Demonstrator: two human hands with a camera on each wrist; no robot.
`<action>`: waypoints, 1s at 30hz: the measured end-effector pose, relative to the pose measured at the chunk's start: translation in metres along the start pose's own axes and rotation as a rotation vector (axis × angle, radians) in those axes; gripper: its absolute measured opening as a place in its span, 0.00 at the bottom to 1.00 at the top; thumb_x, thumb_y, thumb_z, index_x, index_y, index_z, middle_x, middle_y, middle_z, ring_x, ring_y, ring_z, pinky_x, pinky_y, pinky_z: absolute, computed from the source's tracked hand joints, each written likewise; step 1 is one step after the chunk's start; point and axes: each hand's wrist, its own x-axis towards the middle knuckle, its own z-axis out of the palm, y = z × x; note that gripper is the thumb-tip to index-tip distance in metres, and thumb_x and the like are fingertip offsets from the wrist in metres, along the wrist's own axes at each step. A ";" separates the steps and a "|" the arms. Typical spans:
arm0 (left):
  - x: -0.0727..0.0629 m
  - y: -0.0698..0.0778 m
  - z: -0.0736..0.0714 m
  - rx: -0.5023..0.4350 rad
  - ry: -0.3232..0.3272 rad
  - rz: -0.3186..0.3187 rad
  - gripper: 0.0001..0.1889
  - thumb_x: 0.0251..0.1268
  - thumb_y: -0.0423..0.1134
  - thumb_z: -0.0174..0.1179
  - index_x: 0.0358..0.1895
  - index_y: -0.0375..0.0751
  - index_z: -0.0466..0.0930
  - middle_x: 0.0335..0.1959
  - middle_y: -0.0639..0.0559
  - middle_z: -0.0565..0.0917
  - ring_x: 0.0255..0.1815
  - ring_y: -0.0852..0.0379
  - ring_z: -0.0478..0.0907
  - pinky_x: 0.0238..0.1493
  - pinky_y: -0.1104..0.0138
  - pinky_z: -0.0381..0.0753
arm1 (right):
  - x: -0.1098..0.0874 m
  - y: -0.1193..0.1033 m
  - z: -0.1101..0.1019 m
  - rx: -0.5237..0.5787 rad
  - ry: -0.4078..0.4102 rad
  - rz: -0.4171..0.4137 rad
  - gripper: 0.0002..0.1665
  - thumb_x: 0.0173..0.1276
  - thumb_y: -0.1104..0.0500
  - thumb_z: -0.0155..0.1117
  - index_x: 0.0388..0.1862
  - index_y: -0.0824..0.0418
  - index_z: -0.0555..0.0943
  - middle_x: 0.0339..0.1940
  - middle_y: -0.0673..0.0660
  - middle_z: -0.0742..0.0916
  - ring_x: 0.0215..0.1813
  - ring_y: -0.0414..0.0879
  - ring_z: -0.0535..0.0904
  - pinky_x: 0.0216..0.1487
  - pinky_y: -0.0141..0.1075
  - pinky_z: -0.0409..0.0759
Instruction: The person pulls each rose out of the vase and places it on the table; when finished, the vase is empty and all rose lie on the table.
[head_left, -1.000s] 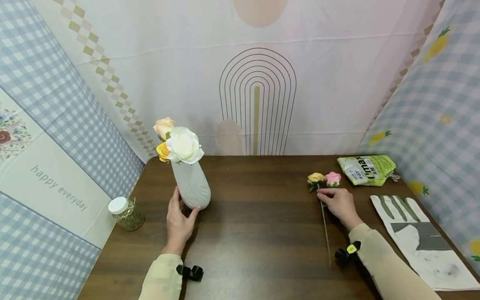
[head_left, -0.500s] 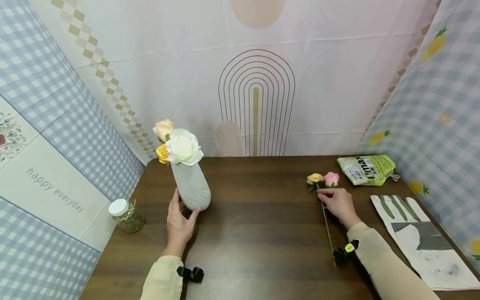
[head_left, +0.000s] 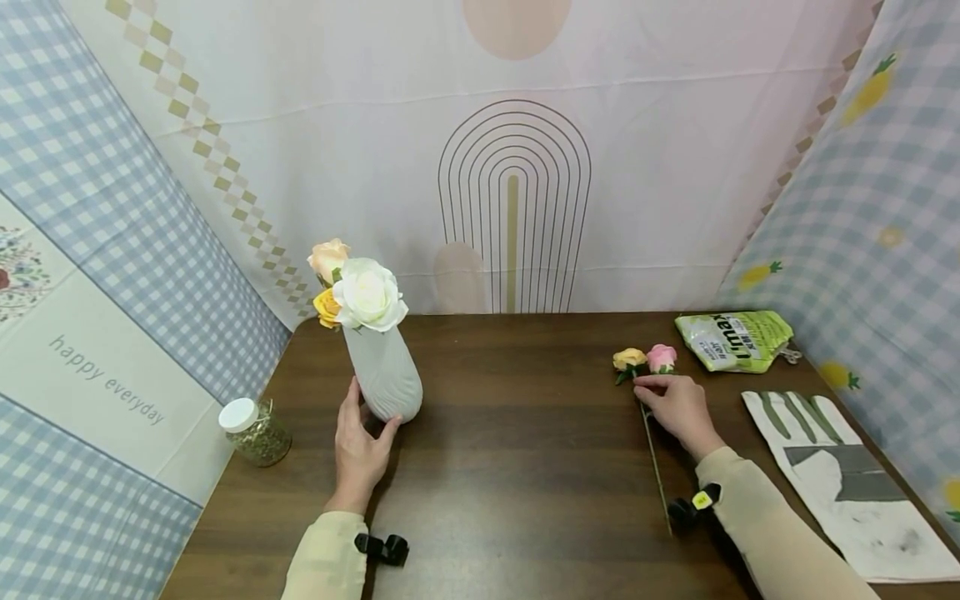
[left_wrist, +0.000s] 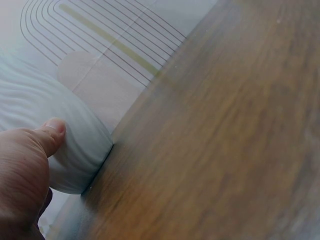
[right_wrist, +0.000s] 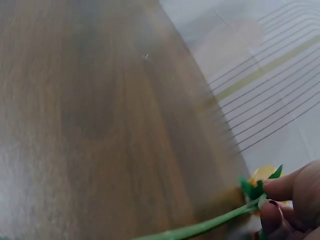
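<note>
A pale grey ribbed vase [head_left: 384,375] stands at the left of the table, with a white rose [head_left: 369,295], a peach rose [head_left: 328,258] and a yellow rose [head_left: 326,308] in it. My left hand [head_left: 360,450] holds the vase low down, its thumb [left_wrist: 52,132] on the near side. On the right, my right hand [head_left: 678,412] pinches the stem of a yellow-orange rose [head_left: 629,359] just under the bloom; its long green stem [right_wrist: 200,227] trails toward me. A pink rose [head_left: 662,358] lies right beside that bloom, its stem mostly hidden by the hand.
A jar with a white lid [head_left: 255,431] and dried green contents sits at the table's left edge. At the back right lies a green-and-white packet [head_left: 733,340]. A white-and-grey work glove [head_left: 847,483] lies right of my right arm. Fabric curtains enclose the table.
The yellow-orange rose's stem end has swung slightly to the right, and the two loose blooms have shifted a little left. My left hand stays on the vase.
</note>
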 end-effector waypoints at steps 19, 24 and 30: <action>0.003 0.000 -0.002 0.028 0.016 0.023 0.52 0.47 0.31 0.75 0.75 0.37 0.53 0.64 0.32 0.67 0.58 0.39 0.72 0.48 0.50 0.80 | 0.011 -0.228 0.008 0.404 -0.060 -0.458 0.11 0.60 0.52 0.73 0.40 0.55 0.88 0.33 0.47 0.88 0.30 0.39 0.80 0.29 0.32 0.79; 0.003 -0.001 -0.003 0.016 0.011 0.004 0.52 0.47 0.30 0.75 0.75 0.38 0.52 0.64 0.32 0.67 0.57 0.39 0.73 0.49 0.50 0.80 | 0.009 -0.283 0.031 0.522 -0.118 -0.511 0.10 0.58 0.55 0.74 0.39 0.56 0.88 0.32 0.46 0.88 0.30 0.37 0.80 0.30 0.32 0.81; 0.002 0.000 0.000 -0.003 0.002 -0.028 0.52 0.47 0.29 0.74 0.76 0.42 0.52 0.65 0.34 0.67 0.59 0.40 0.73 0.52 0.51 0.79 | 0.013 -0.318 0.047 0.649 -0.144 -0.520 0.12 0.59 0.58 0.73 0.41 0.61 0.87 0.31 0.49 0.88 0.29 0.39 0.80 0.29 0.32 0.81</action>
